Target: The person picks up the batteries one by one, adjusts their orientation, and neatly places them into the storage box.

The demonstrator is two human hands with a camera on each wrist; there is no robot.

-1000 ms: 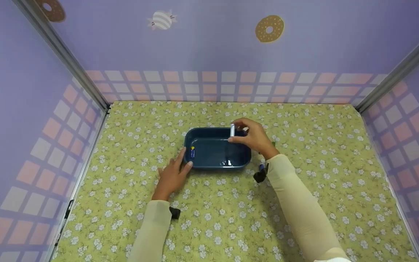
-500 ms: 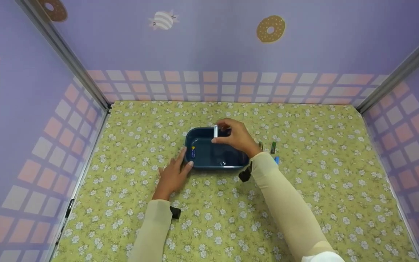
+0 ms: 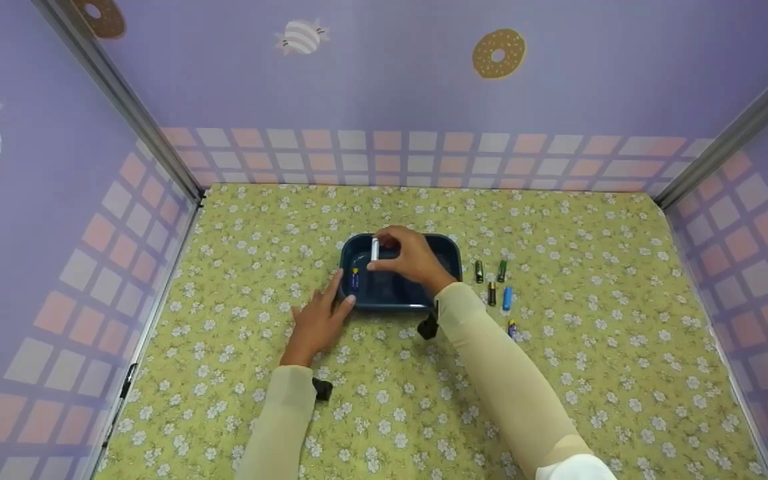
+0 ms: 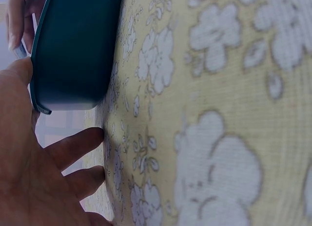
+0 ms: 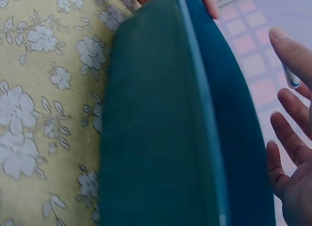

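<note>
My right hand (image 3: 414,259) pinches a white-silver battery (image 3: 375,249) between thumb and fingertips, over the left half of a dark blue-green rectangular tub (image 3: 394,308). One end of the battery (image 5: 292,79) peeks out between the fingers in the right wrist view. At the tub's near left corner rests my left hand (image 3: 317,325), thumb and forefinger against the rim. Its other fingers (image 4: 80,147) spread straight down to the cloth in the left wrist view. Inside the tub, at the left, shows a small blue and yellow patch (image 3: 355,277).
Right of the tub lie several loose batteries: two green ones (image 3: 479,271), a black and copper one (image 3: 492,294), a light blue one (image 3: 507,298) and a purple and yellow one (image 3: 512,329). Floral cloth (image 3: 591,280) covers the table. Purple walls (image 3: 384,73) enclose three sides.
My right hand has moved left across the tub with the battery and a little toward me, uncovering the loose batteries on the right. The left hand has stayed put.
</note>
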